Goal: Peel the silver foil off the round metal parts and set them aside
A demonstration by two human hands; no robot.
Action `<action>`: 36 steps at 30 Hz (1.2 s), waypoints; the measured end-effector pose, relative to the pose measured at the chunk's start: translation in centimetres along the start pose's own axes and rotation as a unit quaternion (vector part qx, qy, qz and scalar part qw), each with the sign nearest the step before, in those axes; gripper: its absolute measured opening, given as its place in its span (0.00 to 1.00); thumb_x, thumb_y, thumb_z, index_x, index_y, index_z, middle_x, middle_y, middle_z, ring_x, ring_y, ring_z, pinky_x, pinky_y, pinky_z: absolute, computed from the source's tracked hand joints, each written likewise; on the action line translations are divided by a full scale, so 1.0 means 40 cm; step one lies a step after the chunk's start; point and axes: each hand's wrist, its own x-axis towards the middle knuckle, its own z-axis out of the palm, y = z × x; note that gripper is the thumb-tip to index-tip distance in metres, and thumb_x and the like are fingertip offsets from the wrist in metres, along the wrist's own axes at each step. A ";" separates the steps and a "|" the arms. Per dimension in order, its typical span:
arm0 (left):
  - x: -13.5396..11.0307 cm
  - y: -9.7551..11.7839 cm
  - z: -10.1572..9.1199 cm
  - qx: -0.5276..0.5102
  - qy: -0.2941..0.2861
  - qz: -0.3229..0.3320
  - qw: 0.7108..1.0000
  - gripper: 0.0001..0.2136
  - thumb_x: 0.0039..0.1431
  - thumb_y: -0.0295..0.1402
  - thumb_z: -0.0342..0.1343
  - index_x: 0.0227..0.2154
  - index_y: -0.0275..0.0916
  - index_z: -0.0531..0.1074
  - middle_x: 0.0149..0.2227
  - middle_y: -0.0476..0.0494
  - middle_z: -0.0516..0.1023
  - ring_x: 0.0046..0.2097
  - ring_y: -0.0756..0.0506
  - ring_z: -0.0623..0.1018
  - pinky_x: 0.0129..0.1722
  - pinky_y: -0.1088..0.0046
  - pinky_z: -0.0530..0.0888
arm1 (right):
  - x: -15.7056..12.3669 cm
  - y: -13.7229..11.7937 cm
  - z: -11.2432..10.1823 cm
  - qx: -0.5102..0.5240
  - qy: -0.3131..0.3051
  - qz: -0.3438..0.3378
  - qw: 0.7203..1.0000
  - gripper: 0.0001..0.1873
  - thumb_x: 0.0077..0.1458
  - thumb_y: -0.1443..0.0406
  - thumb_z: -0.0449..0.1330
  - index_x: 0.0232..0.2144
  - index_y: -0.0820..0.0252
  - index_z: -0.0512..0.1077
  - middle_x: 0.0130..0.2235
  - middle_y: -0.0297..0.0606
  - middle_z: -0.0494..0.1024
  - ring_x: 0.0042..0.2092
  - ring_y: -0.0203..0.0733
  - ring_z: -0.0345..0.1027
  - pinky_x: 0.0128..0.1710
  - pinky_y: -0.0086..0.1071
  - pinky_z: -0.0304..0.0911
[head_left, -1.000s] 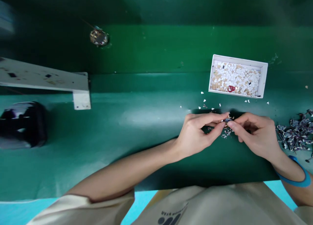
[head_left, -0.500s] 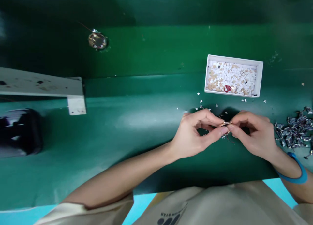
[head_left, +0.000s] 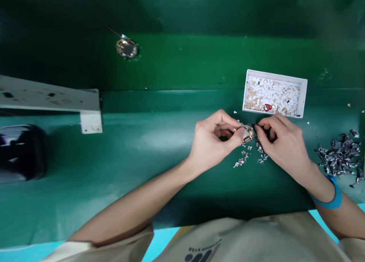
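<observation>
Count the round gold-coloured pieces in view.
2: one round piece in the left hand, another piece at the picture's upper left. More could be hidden.

Premises: a workshop, at a bench for small-parts handwork. Evidence: a green-covered work surface extends beyond and to either side of the hands. The left hand grips a round, gold-rimmed piece. Loose metallic bits lie scattered between it and the right hand. A heap of dark, shiny parts sits right of the right hand. Beyond that hand is a white box of small white and tan pieces.
</observation>
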 end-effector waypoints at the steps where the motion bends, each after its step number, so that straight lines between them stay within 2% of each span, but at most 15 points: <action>1: -0.001 -0.003 0.001 0.014 -0.002 0.010 1.000 0.07 0.56 0.29 0.68 0.31 0.37 0.74 0.29 0.46 0.84 0.26 0.51 0.82 0.25 0.81 0.80 | -0.001 -0.002 0.003 -0.011 -0.003 -0.006 1.000 0.07 0.67 0.66 0.60 0.34 0.58 0.74 0.34 0.36 0.77 0.31 0.38 0.68 0.31 0.34 0.59; 5: -0.004 -0.005 0.002 0.052 -0.017 0.041 0.998 0.05 0.58 0.27 0.66 0.35 0.36 0.76 0.30 0.48 0.82 0.28 0.52 0.82 0.28 0.84 0.80 | -0.010 -0.001 0.005 -0.062 0.004 -0.042 0.997 0.07 0.67 0.67 0.59 0.35 0.59 0.74 0.34 0.35 0.76 0.29 0.36 0.66 0.30 0.35 0.56; 7: -0.004 -0.003 0.001 0.063 -0.019 0.048 0.997 0.07 0.58 0.27 0.65 0.40 0.35 0.79 0.31 0.49 0.81 0.29 0.53 0.81 0.29 0.85 0.80 | -0.012 0.003 0.001 -0.069 0.000 -0.058 0.996 0.06 0.67 0.68 0.59 0.35 0.59 0.73 0.34 0.35 0.76 0.30 0.36 0.67 0.29 0.34 0.56; 10: -0.006 0.002 0.002 0.093 -0.018 0.061 0.994 0.11 0.60 0.26 0.64 0.45 0.36 0.81 0.31 0.49 0.81 0.29 0.53 0.80 0.31 0.84 0.81 | -0.015 0.001 -0.009 0.005 0.019 -0.060 0.998 0.06 0.67 0.68 0.59 0.35 0.57 0.72 0.32 0.33 0.74 0.29 0.36 0.67 0.28 0.32 0.60; 12: -0.008 0.005 0.005 0.116 -0.017 0.077 0.990 0.11 0.60 0.26 0.64 0.45 0.37 0.82 0.32 0.48 0.81 0.28 0.53 0.80 0.31 0.83 0.81 | -0.019 -0.007 -0.016 0.054 0.063 -0.074 0.994 0.04 0.66 0.69 0.61 0.36 0.55 0.72 0.32 0.33 0.75 0.28 0.35 0.68 0.29 0.32 0.64; 14: -0.010 0.006 0.009 0.129 -0.015 0.098 0.987 0.10 0.61 0.26 0.63 0.44 0.37 0.83 0.31 0.48 0.81 0.28 0.54 0.80 0.31 0.84 0.82 | -0.025 -0.017 -0.016 0.050 0.098 -0.105 0.988 0.06 0.64 0.70 0.64 0.38 0.54 0.72 0.33 0.33 0.78 0.28 0.36 0.70 0.30 0.32 0.67; 17: -0.013 0.006 0.012 0.125 -0.011 0.115 0.985 0.08 0.61 0.24 0.62 0.41 0.36 0.83 0.32 0.48 0.82 0.29 0.54 0.80 0.33 0.84 0.82 | -0.030 -0.021 -0.003 0.004 0.099 -0.138 0.985 0.08 0.62 0.71 0.66 0.40 0.53 0.73 0.34 0.34 0.80 0.30 0.36 0.74 0.30 0.31 0.69; 22: -0.016 0.003 0.009 0.102 -0.018 0.117 0.988 0.06 0.62 0.25 0.62 0.41 0.37 0.83 0.35 0.46 0.84 0.31 0.52 0.82 0.33 0.81 0.84 | -0.031 -0.008 0.019 -0.009 0.092 -0.123 0.988 0.06 0.63 0.69 0.66 0.39 0.53 0.74 0.33 0.33 0.80 0.29 0.35 0.74 0.29 0.30 0.68; 29: -0.019 0.002 0.012 0.102 -0.021 0.131 0.986 0.06 0.62 0.24 0.63 0.40 0.36 0.82 0.35 0.46 0.84 0.31 0.52 0.82 0.34 0.81 0.84 | -0.031 -0.009 0.017 0.008 0.088 -0.108 0.990 0.07 0.61 0.71 0.67 0.39 0.54 0.75 0.35 0.33 0.80 0.30 0.35 0.74 0.30 0.30 0.69; 32: -0.021 0.003 0.011 0.118 -0.022 0.143 0.982 0.06 0.63 0.24 0.62 0.40 0.38 0.82 0.36 0.46 0.84 0.31 0.52 0.82 0.34 0.80 0.85 | -0.027 -0.010 0.014 0.045 0.077 -0.091 0.992 0.06 0.62 0.70 0.66 0.38 0.53 0.75 0.33 0.32 0.79 0.28 0.34 0.72 0.28 0.30 0.67; 36: -0.018 0.004 0.006 0.108 -0.029 0.166 0.980 0.07 0.63 0.23 0.62 0.41 0.38 0.82 0.36 0.46 0.84 0.31 0.52 0.83 0.35 0.80 0.85 | -0.021 -0.016 0.006 0.119 0.064 -0.027 0.990 0.04 0.63 0.67 0.66 0.36 0.55 0.74 0.32 0.32 0.77 0.26 0.33 0.69 0.26 0.30 0.66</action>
